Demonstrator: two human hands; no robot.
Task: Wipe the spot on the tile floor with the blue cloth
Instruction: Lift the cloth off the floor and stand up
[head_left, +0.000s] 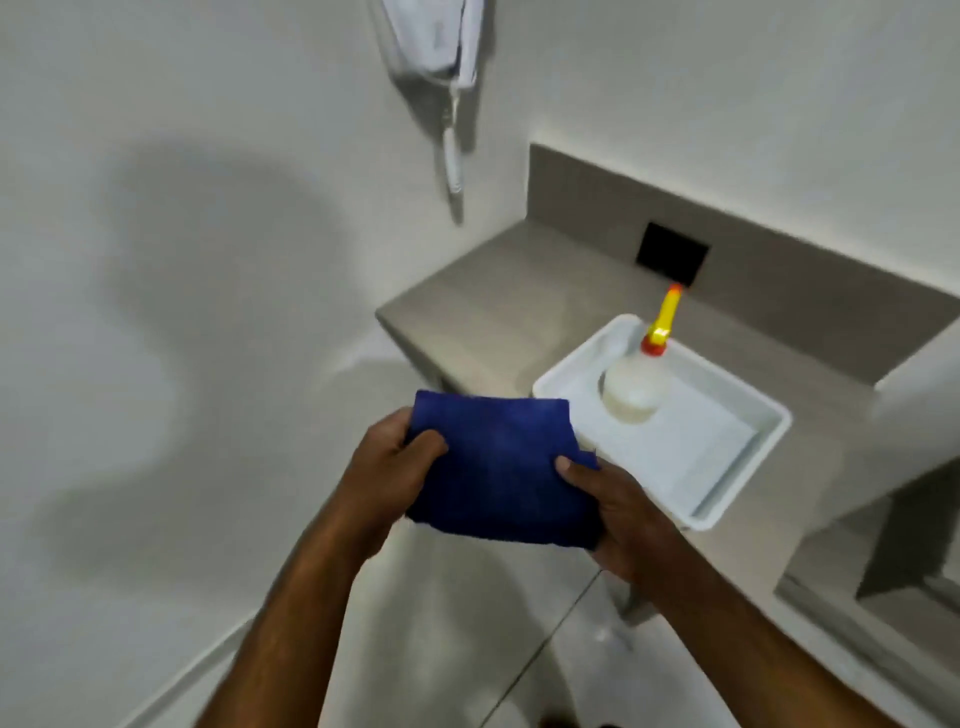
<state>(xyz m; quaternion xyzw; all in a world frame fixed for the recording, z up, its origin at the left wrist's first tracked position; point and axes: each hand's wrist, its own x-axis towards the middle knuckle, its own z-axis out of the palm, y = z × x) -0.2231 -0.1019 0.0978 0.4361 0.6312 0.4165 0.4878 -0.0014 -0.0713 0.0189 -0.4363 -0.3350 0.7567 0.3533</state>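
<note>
I hold a folded dark blue cloth (498, 467) in front of me at mid-height, above the pale tile floor (457, 639). My left hand (389, 467) grips its left edge with the thumb on top. My right hand (618, 514) grips its lower right corner. No spot shows on the visible floor tiles; the picture is slightly blurred.
A beige counter (498, 306) stands to the right, carrying a white tray (727, 473) with a white bottle (636, 384) that has a yellow and red nozzle. A black square (672, 252) sits on the backsplash. A white wall phone (436, 47) hangs above. A white wall fills the left.
</note>
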